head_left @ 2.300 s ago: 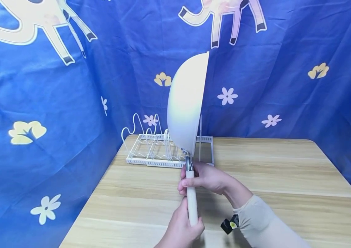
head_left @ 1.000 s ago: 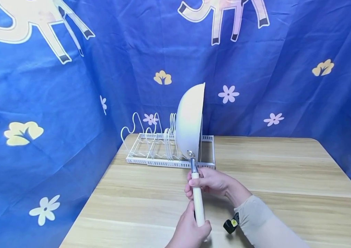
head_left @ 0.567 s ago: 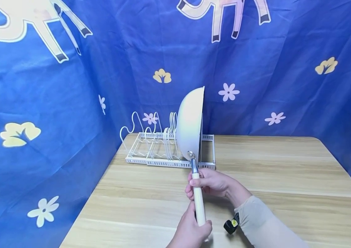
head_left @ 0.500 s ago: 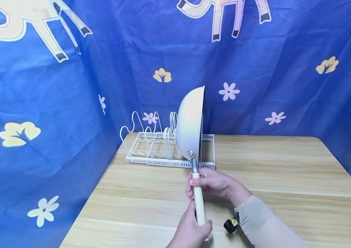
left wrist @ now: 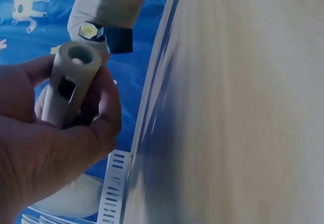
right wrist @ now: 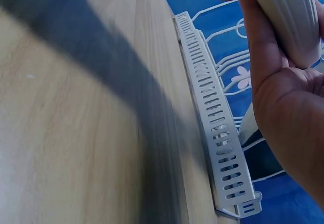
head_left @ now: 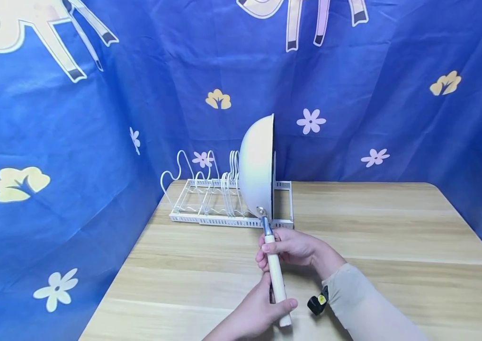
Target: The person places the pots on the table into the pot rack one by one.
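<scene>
A white wok [head_left: 255, 161] stands on its edge in a white wire pan rack [head_left: 228, 221], its hollow facing right. Its cream handle [head_left: 277, 279] slopes toward me over the table. My right hand [head_left: 294, 248] grips the handle close to its metal neck. Farther down, my left hand [head_left: 262, 308] has its thumb and fingers loosely around the handle's end. In the left wrist view the hollow handle tip [left wrist: 76, 57] shows between the left thumb and curled fingers. The right wrist view has the handle [right wrist: 291, 21] across the right hand.
Wire dividers [head_left: 198, 175] rise from the rack's left part. The rack sits near the back edge of the wooden table [head_left: 373, 237]. Blue patterned cloth [head_left: 339, 94] hangs behind and at both sides. A small black device [head_left: 316, 304] is on the right wrist.
The wok has come down from above the rack and now stands among its dividers. Just now the left hand has loosened around the handle's end, its thumb reaching out farther.
</scene>
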A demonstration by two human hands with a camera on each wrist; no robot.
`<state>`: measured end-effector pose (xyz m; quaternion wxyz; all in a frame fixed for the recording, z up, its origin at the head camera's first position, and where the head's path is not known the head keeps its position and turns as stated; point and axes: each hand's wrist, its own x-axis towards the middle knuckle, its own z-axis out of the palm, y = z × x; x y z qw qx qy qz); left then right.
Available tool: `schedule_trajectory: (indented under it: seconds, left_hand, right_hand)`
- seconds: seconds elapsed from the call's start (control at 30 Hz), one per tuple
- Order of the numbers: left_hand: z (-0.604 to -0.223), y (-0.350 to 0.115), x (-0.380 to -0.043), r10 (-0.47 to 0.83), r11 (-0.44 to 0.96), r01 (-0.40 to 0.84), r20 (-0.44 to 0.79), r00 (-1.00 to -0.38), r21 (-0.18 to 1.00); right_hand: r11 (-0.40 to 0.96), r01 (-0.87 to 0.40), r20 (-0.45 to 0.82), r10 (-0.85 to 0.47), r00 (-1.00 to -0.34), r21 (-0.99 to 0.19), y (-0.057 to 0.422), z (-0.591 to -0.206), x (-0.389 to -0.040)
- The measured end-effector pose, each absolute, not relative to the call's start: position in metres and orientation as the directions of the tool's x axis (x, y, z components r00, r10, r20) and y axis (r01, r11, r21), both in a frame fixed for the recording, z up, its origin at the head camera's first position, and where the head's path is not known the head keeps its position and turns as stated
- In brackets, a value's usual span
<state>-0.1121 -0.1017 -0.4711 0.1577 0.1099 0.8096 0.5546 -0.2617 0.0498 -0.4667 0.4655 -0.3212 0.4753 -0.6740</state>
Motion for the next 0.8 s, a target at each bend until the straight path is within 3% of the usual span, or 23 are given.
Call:
schedule_trajectory:
  seconds: [0.13, 0.27, 0.43, 0.57, 0.8]
  left_hand:
    - [-0.47, -0.108, -0.119, 0.408, 0.286, -0.069, -0.186, -0.894, 0.956]
    - [-0.471, -0.111, -0.125, 0.417, 0.259, -0.119, -0.222, -0.882, 0.959]
    - [-0.474, -0.115, -0.132, 0.374, 0.382, -0.062, -0.216, -0.902, 0.922]
    - [-0.475, -0.119, -0.136, 0.355, 0.488, -0.011, -0.21, -0.911, 0.873]
    - [-0.472, -0.121, -0.138, 0.337, 0.618, 0.055, -0.201, -0.92, 0.784]
  right_hand:
    - [-0.09, 0.322, -0.039, -0.926, -0.376, -0.942, 0.05, -0.468, -0.263]
    - [-0.042, 0.284, -0.098, -0.882, -0.461, -0.958, 0.05, -0.468, -0.26]
    - [0.11, 0.161, -0.189, -0.743, -0.642, -0.981, 0.047, -0.466, -0.252]
    - [0.276, 0.019, -0.192, -0.616, -0.764, -0.961, 0.044, -0.464, -0.246]
    - [0.439, -0.108, -0.15, -0.515, -0.844, -0.892, 0.038, -0.462, -0.243]
